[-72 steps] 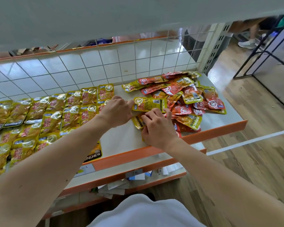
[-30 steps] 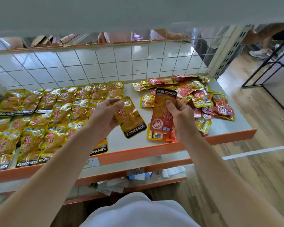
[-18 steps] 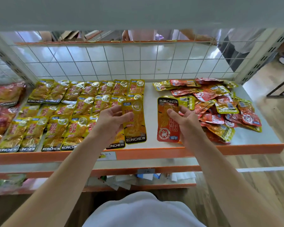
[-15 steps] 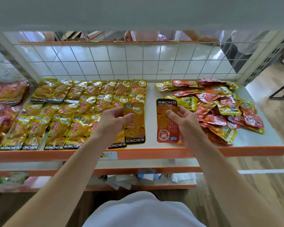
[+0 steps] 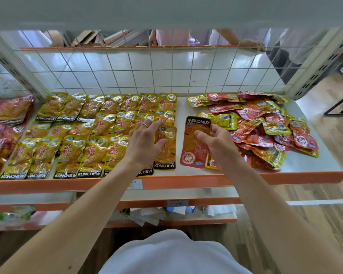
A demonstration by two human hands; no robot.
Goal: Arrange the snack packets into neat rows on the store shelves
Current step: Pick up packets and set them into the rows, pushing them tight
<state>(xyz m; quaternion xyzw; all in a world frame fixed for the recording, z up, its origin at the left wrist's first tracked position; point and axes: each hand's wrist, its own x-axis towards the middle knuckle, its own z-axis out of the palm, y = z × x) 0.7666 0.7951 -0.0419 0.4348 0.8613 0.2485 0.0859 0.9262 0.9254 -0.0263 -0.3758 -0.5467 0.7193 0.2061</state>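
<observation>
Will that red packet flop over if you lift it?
Probably only a little: the red packet looks thin and flat, pinched by the right hand. It is likely light, since a pinch holds it. Its glossy film may be slippery.

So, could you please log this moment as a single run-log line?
left hand: rests on yellow packet at row end | right hand: holds red packet, logo upside down | loose pile: unsorted, right
</observation>
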